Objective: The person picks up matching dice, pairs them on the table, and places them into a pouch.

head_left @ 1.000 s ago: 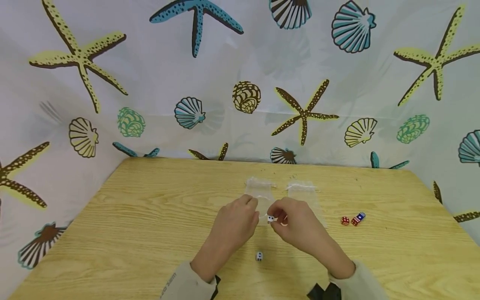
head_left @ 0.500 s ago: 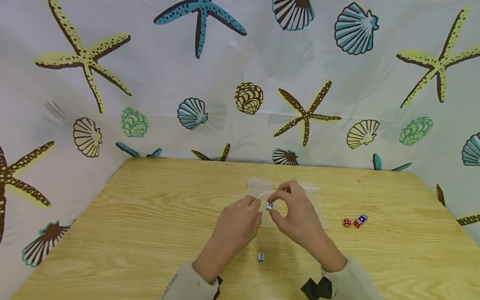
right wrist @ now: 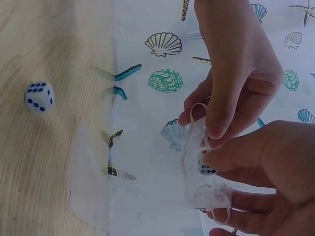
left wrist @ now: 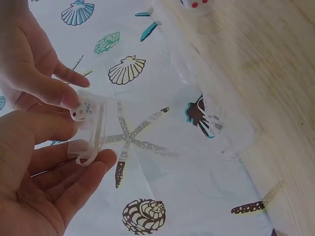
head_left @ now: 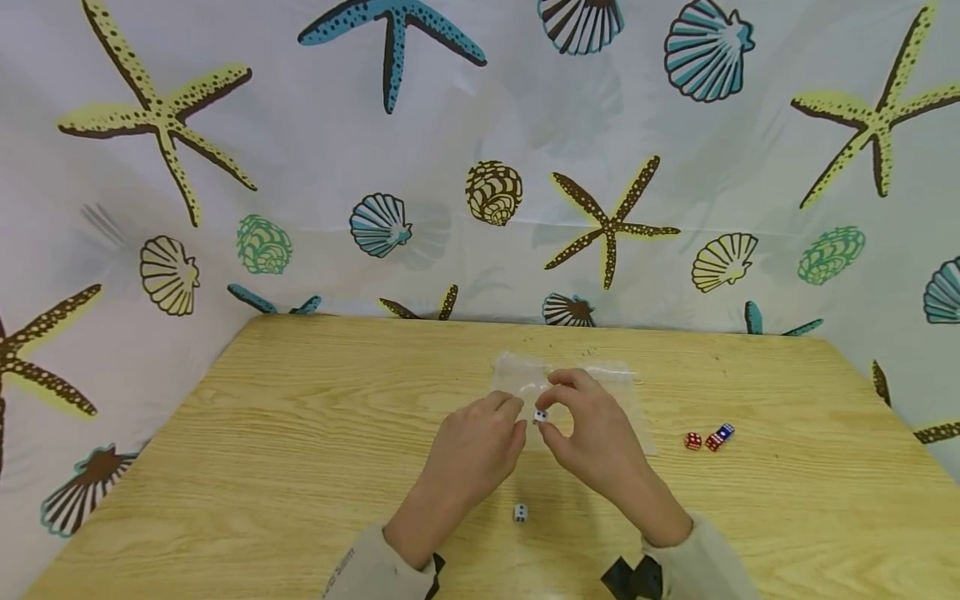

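My left hand (head_left: 480, 437) pinches the edge of a sheer drawstring pouch (head_left: 521, 371) near its mouth; its cord loop (right wrist: 198, 110) sticks up beside the thumb in the right wrist view. My right hand (head_left: 600, 442) pinches a white die (head_left: 541, 416) between thumb and finger, right at the pouch's mouth. Seen up close, that die (right wrist: 206, 164) has blue pips and a red one. My right hand's other fingers lie by the pouch's far edge in the right wrist view. A second white die (head_left: 521, 513) rests on the table nearer me.
Another sheer pouch (head_left: 637, 412) lies flat on the wooden table (head_left: 315, 433), partly behind my right hand. To the right sit two red dice (head_left: 693, 442) and a blue die (head_left: 724, 432). A shell-print cloth (head_left: 450, 250) hangs behind the table.
My right hand has shifted slightly away from me, its thumb and finger now arched in a wider ring, with the white die still pinched. My left hand stays almost in place.
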`<control>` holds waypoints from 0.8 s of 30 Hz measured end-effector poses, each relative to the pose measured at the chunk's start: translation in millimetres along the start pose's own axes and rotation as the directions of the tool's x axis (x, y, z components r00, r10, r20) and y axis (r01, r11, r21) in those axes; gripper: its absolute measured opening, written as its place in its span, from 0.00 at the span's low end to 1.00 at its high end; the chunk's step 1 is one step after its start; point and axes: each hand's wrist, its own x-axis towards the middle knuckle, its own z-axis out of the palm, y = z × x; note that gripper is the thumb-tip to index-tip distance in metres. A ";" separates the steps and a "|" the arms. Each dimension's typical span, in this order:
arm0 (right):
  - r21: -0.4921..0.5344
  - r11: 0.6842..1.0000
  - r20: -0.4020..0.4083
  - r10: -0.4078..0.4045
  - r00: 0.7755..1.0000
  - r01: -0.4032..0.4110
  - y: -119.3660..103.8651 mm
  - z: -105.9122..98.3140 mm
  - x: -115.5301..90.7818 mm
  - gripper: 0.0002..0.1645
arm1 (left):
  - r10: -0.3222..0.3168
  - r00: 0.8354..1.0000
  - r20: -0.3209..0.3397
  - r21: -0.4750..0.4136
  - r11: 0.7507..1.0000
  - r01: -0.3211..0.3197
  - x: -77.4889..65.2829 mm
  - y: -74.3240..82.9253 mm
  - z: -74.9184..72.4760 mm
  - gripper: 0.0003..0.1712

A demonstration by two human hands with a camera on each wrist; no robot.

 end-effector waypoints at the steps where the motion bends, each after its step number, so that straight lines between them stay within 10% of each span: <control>1: -0.009 1.000 0.013 0.000 1.000 0.001 -0.3 0.1 -0.5 0.08 | 0.000 1.000 -0.004 -0.010 1.000 0.000 0.0 0.1 -0.1 0.08; 13: -0.118 0.993 0.011 -0.018 1.000 0.019 -3.2 -2.3 -3.3 0.09 | -0.036 0.999 0.028 -0.146 0.989 0.040 1.4 2.1 -5.5 0.12; 24: -0.134 0.991 0.047 -0.008 0.999 0.014 -4.0 -6.5 -4.1 0.13 | -0.018 1.000 0.021 -0.090 0.996 0.020 1.4 1.4 -6.0 0.12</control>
